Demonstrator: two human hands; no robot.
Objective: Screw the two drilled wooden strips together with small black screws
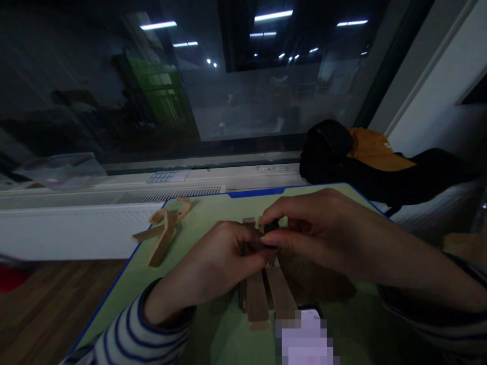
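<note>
Between the thumb and forefinger of my right hand point(315, 228) is a small dark round knob point(271, 227). My left hand point(224, 253) is closed at the upper part of a wooden slat assembly point(257, 299), its thumb and finger around the wood just beside the knob. Two pale slats of this piece run toward me, with a narrow gap between them. A small metal part point(271, 262) shows on the right slat, below my fingertips. The joint under my fingers is mostly hidden. Everything sits over a green board point(216, 203) with a blue edge.
Another jointed wooden piece point(165, 230) lies at the board's left side. A pixelated pale phone-like object point(304, 339) is near me. Beyond the board are a white radiator point(95, 223), a windowsill, and a black bag point(327, 152) with an orange-brown cloth item point(375, 147).
</note>
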